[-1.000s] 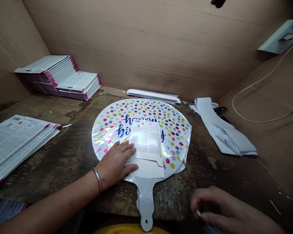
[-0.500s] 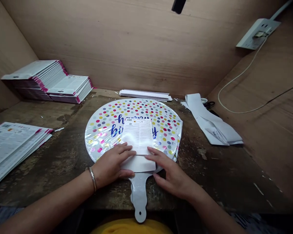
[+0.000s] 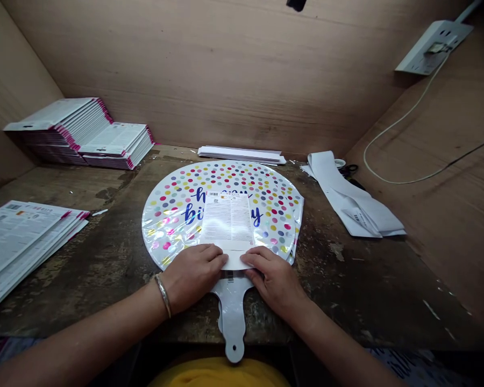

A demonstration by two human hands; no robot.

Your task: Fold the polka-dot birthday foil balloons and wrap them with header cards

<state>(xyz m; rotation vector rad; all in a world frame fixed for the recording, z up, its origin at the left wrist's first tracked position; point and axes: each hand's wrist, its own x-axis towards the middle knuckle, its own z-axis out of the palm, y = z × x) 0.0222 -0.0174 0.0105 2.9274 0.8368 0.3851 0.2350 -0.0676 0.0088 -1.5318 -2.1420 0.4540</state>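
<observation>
A flat foil balloon [image 3: 274, 215] with coloured dots and blue "happy birthday" lettering lies on the table, its white tail [image 3: 233, 317] pointing towards me. On top of it rests a white printed card [image 3: 228, 220] with a barcode, covering part of the lettering. My left hand [image 3: 196, 277] pinches the card's lower left edge, fingers above and thumb hidden. At the lower right edge my right hand [image 3: 272, 277] grips it too, thumb below and fingers on top. Another balloon edge [image 3: 299, 215] peeks out beneath at the right.
Stacked printed cards with pink edges [image 3: 116, 138] stand at the back left; more cards [image 3: 22, 242] lie at the near left. White strips [image 3: 242, 155] lie along the back wall. At right are a folded white label strip [image 3: 347, 199], scissors [image 3: 350, 170] and a power socket [image 3: 434, 48] with a cable.
Both hands have closed from lying spread on the card to pinching its lower edge. That edge now sits farther from me, baring more of the balloon's tail and a barcode.
</observation>
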